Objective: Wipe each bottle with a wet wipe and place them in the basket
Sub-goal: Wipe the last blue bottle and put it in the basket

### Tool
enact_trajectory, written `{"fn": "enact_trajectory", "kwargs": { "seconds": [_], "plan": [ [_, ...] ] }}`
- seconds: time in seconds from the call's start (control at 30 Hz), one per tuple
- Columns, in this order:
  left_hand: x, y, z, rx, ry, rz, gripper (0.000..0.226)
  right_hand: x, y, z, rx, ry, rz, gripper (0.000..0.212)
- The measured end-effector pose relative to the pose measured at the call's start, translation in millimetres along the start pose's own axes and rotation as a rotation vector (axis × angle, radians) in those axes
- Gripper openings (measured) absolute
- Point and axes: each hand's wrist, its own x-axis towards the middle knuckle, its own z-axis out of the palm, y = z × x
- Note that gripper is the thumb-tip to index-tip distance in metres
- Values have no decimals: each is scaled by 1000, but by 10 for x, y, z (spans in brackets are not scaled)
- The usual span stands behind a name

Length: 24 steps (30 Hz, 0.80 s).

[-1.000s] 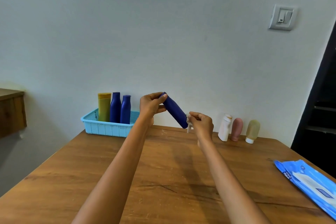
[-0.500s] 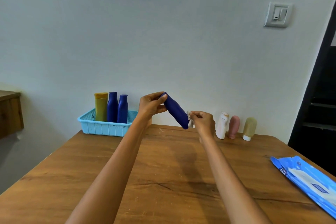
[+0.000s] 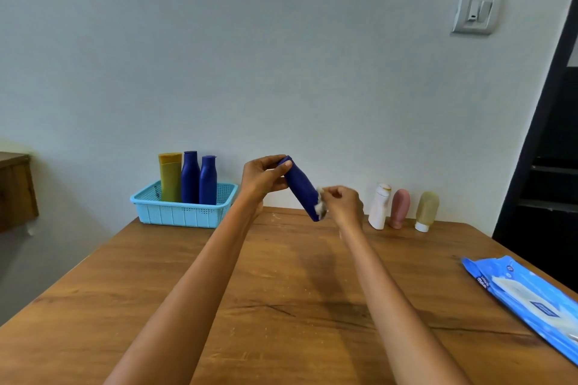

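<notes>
Head view, wiping step. My left hand [image 3: 261, 180] grips the cap end of a dark blue bottle [image 3: 301, 189], fingers [image 3: 275, 169] and thumb curled round it, so that the bottle slants down from those fingers toward my right hand [image 3: 342, 205]. The right-hand fingers pinch a crumpled white wet wipe [image 3: 320, 209] against the bottle's lower end; the whole bottle is held in the air above the wooden tabletop [image 3: 281, 291], touching nothing else.

Beyond and to the left of my left fingers stands the light blue basket [image 3: 184, 212], already holding a yellow bottle [image 3: 170, 176] and two blue bottles [image 3: 198, 176] upright. Beyond and to the right of my right fingers, three bottles wait by the wall: a white bottle [image 3: 379, 206], a pink bottle [image 3: 399, 209] and a beige bottle [image 3: 426, 211], the last standing on its white cap. A blue wet-wipe pack [image 3: 525, 297] lies well off to the right, near the tabletop edge.

Judged stage: the fourth bottle of six is being cleaned, with the wipe at its base, so roughly half the task is done. The next move appears to call for finishing the base, then carrying the bottle leftward with the left hand and setting it upright in the free right part of the basket, beside the standing blue bottles, without knocking them.
</notes>
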Motion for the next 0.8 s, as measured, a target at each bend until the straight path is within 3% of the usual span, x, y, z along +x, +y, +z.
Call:
{"fn": "enact_trajectory", "kwargs": {
  "seconds": [0.2, 0.37, 0.5, 0.63, 0.8],
  "plan": [
    [1, -13, 50, 28, 4, -59, 28, 41, 56, -9, 37, 9, 46, 14],
    [21, -49, 116, 73, 81, -96, 39, -105, -366, 87, 238, -52, -146, 20],
    [37, -7, 94, 48, 169, -71, 38, -182, -470, 185, 202, -35, -259, 22],
    [50, -40, 23, -4, 294, -76, 39, -138, -154, 235, 118, -18, -143, 12],
    [55, -45, -28, -76, 333, -104, 40, -64, 53, 165, 119, 18, -17, 17]
  ]
}}
